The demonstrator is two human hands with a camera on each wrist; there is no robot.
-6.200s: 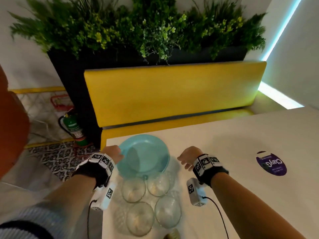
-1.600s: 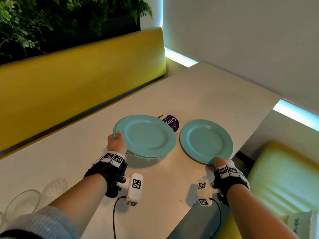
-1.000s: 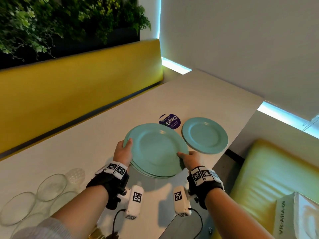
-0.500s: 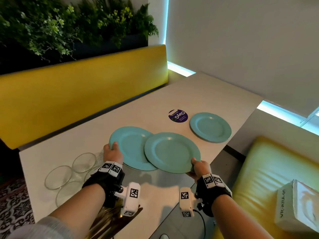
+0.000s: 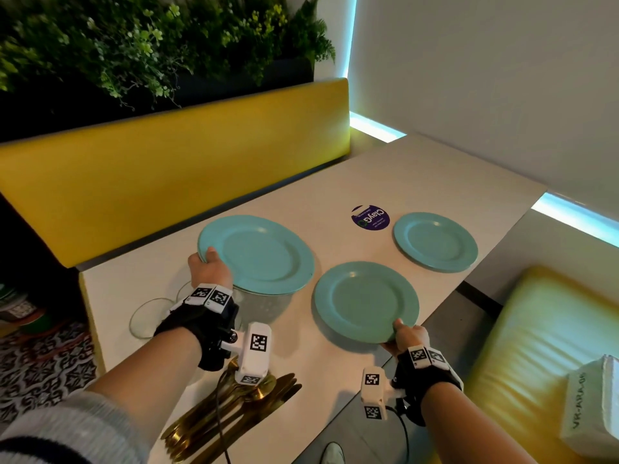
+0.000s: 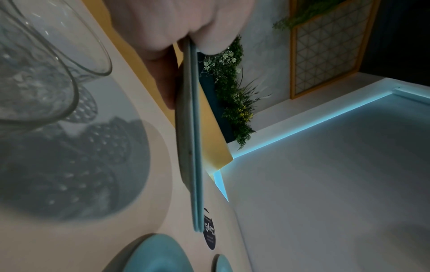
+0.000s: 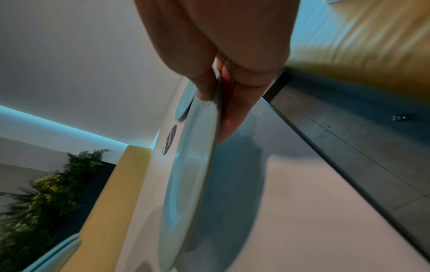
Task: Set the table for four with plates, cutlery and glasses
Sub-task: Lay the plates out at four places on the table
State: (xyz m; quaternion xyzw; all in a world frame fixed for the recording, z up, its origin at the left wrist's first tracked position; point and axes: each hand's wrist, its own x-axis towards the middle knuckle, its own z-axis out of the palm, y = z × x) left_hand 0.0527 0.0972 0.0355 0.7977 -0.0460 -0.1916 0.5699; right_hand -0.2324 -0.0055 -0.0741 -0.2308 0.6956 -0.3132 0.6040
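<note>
The plate [image 5: 366,301] sits pinched at its near rim by the right hand [image 5: 407,338], thumb on top, fingers [image 7: 235,114] beneath, over the counter [image 5: 435,175] edge. The left hand [image 5: 209,271] grips two stacked plates [image 5: 256,254], held above the counter, thumb over the rim. A third plate [image 5: 435,241] lies beyond the right hand. Glasses [image 5: 147,318] stand beside the left wrist, cutlery [image 5: 231,416] under the forearm.

I see two stacked teal plates [image 5: 256,254] pinched at the rim above the table by my left hand [image 5: 209,271], a single teal plate [image 5: 366,301] gripped by my right hand [image 5: 407,336], a third plate [image 5: 435,241] lying flat beyond it, and gold cutlery [image 5: 231,416] piled behind my left wrist.
</note>
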